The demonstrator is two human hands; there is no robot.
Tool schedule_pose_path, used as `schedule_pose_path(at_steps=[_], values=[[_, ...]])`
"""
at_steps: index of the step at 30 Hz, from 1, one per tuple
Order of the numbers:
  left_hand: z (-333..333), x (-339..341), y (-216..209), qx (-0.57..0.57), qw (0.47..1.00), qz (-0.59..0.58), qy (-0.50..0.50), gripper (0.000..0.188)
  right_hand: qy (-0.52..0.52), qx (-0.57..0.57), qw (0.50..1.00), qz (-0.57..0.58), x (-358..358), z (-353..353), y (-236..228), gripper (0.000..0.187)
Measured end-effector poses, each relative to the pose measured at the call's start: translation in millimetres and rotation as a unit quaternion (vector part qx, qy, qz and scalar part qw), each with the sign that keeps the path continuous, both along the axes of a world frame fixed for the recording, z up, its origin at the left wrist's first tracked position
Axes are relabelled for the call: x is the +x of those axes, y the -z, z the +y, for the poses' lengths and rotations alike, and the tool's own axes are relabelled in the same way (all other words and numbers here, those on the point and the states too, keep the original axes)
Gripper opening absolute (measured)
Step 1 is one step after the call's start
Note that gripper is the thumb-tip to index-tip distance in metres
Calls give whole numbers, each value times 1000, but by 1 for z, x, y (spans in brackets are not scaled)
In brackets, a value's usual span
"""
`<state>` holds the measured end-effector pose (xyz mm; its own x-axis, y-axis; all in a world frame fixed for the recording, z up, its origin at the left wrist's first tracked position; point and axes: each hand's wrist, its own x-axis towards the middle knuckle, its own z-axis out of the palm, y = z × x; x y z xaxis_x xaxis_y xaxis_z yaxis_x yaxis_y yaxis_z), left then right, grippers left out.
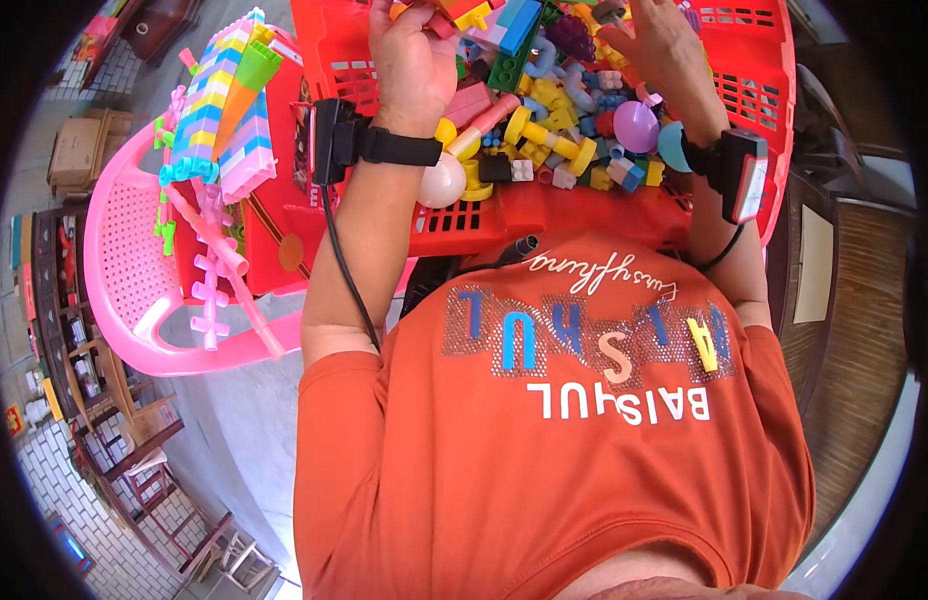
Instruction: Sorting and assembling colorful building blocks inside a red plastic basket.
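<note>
My left hand (416, 62) is at the top edge over a red plastic basket (484, 226), its fingers curled around a red toy block (441, 22). The ends of those fingers run out of view. My right hand (669, 62) reaches over the basket's right part, thumb stretched out and fingers apart, beside a dark round piece (608, 11). The basket holds a heap of toy pieces. Among them are a blue block (520, 26) on a green block (508, 70), a purple ball (637, 126), a white ball (442, 180) and a yellow dumbbell-shaped piece (550, 140).
Left of the basket, a pink plastic chair (124, 270) bears a striped build of pastel blocks (209, 110) and pink and lilac linked pieces (209, 290). A black cable (342, 260) hangs from my left wrist strap. Wooden shelves (104, 400) stand farther left.
</note>
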<state>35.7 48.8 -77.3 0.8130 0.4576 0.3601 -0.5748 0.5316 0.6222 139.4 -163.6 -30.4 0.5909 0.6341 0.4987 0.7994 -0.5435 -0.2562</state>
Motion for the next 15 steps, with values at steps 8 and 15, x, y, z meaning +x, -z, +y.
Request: schedule_pose_path(at_steps=[8, 15], values=[[-12, -3, -14, -34, 998, 34, -31, 31, -286, -210, 932, 72, -44, 22, 69, 48], [-7, -3, -13, -8, 1000, 17, 5, 33, -194, -117, 974, 4, -9, 15, 63, 49]])
